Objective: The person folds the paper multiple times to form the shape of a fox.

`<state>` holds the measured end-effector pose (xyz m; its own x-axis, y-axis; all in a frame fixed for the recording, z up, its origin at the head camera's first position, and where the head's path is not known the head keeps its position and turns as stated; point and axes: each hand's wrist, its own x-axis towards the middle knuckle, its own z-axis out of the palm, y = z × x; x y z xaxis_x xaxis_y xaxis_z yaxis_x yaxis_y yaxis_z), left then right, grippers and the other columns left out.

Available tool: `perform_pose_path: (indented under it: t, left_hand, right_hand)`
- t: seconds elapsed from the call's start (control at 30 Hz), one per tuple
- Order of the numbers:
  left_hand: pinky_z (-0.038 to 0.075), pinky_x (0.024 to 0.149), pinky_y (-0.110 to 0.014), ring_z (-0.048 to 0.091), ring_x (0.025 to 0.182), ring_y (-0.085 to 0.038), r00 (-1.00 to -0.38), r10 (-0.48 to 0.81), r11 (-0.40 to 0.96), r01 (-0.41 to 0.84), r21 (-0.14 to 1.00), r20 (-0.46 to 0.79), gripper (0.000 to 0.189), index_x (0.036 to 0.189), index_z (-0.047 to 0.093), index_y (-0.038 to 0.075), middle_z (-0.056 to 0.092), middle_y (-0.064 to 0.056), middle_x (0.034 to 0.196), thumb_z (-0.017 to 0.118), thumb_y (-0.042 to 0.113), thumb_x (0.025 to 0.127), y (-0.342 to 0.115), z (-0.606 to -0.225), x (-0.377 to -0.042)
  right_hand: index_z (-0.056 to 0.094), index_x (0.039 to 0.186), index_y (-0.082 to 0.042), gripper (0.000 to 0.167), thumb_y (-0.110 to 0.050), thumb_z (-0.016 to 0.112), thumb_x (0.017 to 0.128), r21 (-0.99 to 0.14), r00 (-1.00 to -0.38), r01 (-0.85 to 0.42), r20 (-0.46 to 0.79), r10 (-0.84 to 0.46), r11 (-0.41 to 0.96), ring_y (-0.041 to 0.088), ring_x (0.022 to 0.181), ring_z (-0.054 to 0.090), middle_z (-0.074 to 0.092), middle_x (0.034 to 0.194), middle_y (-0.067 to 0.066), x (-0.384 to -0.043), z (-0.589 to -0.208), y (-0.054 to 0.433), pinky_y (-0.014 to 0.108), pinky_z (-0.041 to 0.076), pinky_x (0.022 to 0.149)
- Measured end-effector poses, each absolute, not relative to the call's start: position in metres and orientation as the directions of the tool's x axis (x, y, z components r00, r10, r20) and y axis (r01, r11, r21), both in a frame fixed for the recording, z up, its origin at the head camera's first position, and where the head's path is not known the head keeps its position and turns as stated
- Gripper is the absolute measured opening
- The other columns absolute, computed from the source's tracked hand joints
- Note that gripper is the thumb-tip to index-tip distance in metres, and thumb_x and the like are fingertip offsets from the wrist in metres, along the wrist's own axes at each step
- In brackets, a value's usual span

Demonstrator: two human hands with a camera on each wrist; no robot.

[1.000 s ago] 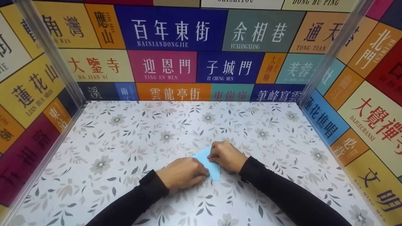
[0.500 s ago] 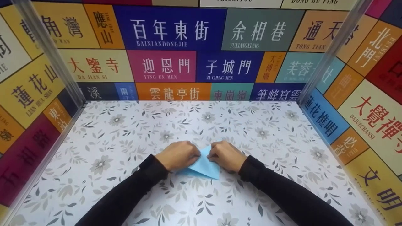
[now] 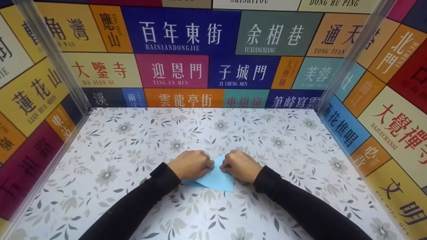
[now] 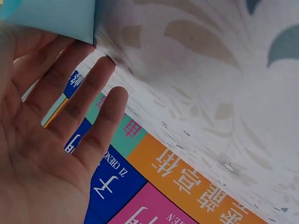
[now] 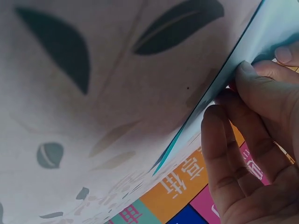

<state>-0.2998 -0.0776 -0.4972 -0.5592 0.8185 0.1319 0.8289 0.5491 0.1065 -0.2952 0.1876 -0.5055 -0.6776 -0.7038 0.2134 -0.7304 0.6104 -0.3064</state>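
A light blue sheet of paper (image 3: 217,181), folded with layers overlapping at its lower left, lies on the patterned tabletop between both hands. My left hand (image 3: 192,165) is at its upper left edge and pinches it; in the left wrist view the paper (image 4: 53,21) covers the thumb, and the other fingers (image 4: 110,107) extend loosely. From the right, my right hand (image 3: 242,166) pinches the paper near its top corner. The right wrist view shows the thumb on the paper (image 5: 229,70), with the remaining fingers (image 5: 217,149) bent beside its edge.
A white tabletop (image 3: 160,130) with grey flowers and leaves surrounds the paper. Colourful panels with Chinese lettering (image 3: 181,30) stand behind it and along both sides. Clear strips (image 3: 347,56) run up the corners.
My left hand has moved up from the paper's lower part to its upper left edge, uncovering the lower left layers. The right hand has stayed nearly still.
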Motion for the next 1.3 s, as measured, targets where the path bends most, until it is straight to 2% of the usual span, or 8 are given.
perform_pose_path:
  t: [0.07,0.27,0.6,0.77,0.93,1.1,1.2,1.3]
  left_hand:
    - [0.069,0.082,-0.044,0.08,0.093,-0.027,-0.555,0.82,0.545,0.832,0.104,0.141,0.016,0.113,0.092,0.018,0.085,-0.006,0.099,0.076,0.016,0.11,-0.079,-0.496,-0.3]
    - [0.065,0.069,-0.041,0.076,0.078,-0.025,-0.532,0.827,0.527,0.846,0.077,0.18,0.013,0.095,0.09,0.017,0.082,-0.003,0.086,0.081,0.016,0.105,-0.083,-0.494,-0.297]
    - [0.057,0.059,-0.036,0.063,0.063,-0.018,-0.54,0.818,0.536,0.841,0.08,0.197,0.016,0.087,0.089,0.018,0.081,0.0,0.078,0.083,0.011,0.1,-0.086,-0.493,-0.295]
    - [0.054,0.06,-0.032,0.061,0.063,-0.016,-0.566,0.804,0.558,0.824,0.095,0.182,0.014,0.088,0.09,0.016,0.081,0.001,0.078,0.083,0.013,0.1,-0.091,-0.493,-0.291]
    - [0.054,0.061,-0.03,0.06,0.064,-0.015,-0.586,0.793,0.574,0.81,0.12,0.164,0.012,0.089,0.089,0.015,0.082,0.0,0.079,0.085,0.014,0.101,-0.091,-0.492,-0.289]
    - [0.044,0.056,-0.027,0.048,0.059,-0.011,-0.574,0.801,0.564,0.819,0.106,0.172,0.023,0.076,0.081,0.016,0.076,0.0,0.072,0.086,0.014,0.099,-0.094,-0.49,-0.289]
    - [0.048,0.056,-0.03,0.055,0.06,-0.015,-0.579,0.795,0.57,0.815,0.105,0.181,0.025,0.076,0.082,0.016,0.077,0.0,0.073,0.086,0.016,0.1,-0.099,-0.491,-0.288]
    - [0.059,0.062,-0.035,0.071,0.069,-0.02,-0.607,0.774,0.594,0.795,0.128,0.178,0.01,0.09,0.092,0.015,0.087,0.001,0.086,0.088,0.017,0.099,-0.106,-0.491,-0.286]
  right_hand:
    - [0.092,0.105,-0.008,0.012,-0.003,0.092,0.095,-0.306,-0.677,-0.731,0.217,-0.703,0.609,0.03,0.091,0.078,0.089,0.099,0.007,-0.296,-0.505,0.187,0.044,0.066,0.085]
    - [0.092,0.105,-0.01,0.01,-0.006,0.092,0.096,-0.291,-0.69,-0.72,0.205,-0.694,0.63,0.03,0.095,0.08,0.09,0.101,0.006,-0.295,-0.505,0.187,0.046,0.067,0.09]
    - [0.093,0.104,-0.011,0.01,-0.008,0.095,0.094,-0.273,-0.697,-0.715,0.2,-0.689,0.644,0.029,0.095,0.084,0.091,0.1,0.006,-0.294,-0.504,0.185,0.047,0.069,0.092]
    - [0.093,0.105,-0.012,0.01,-0.011,0.095,0.095,-0.267,-0.7,-0.712,0.196,-0.686,0.65,0.028,0.095,0.084,0.091,0.101,0.005,-0.294,-0.504,0.183,0.048,0.068,0.096]
    - [0.093,0.104,-0.01,0.009,-0.009,0.095,0.095,-0.276,-0.689,-0.721,0.198,-0.697,0.635,0.029,0.094,0.085,0.091,0.1,0.006,-0.296,-0.504,0.186,0.043,0.071,0.091]
    - [0.093,0.104,-0.009,0.009,-0.007,0.094,0.095,-0.284,-0.696,-0.715,0.199,-0.69,0.639,0.029,0.094,0.084,0.091,0.1,0.007,-0.297,-0.504,0.188,0.044,0.071,0.089]
    - [0.093,0.104,-0.009,0.009,-0.006,0.094,0.095,-0.286,-0.689,-0.722,0.208,-0.694,0.63,0.03,0.095,0.085,0.091,0.099,0.007,-0.298,-0.504,0.186,0.044,0.071,0.088]
    - [0.093,0.104,-0.008,0.009,-0.005,0.094,0.095,-0.29,-0.682,-0.727,0.208,-0.701,0.622,0.03,0.095,0.086,0.091,0.1,0.008,-0.297,-0.505,0.183,0.043,0.072,0.088]
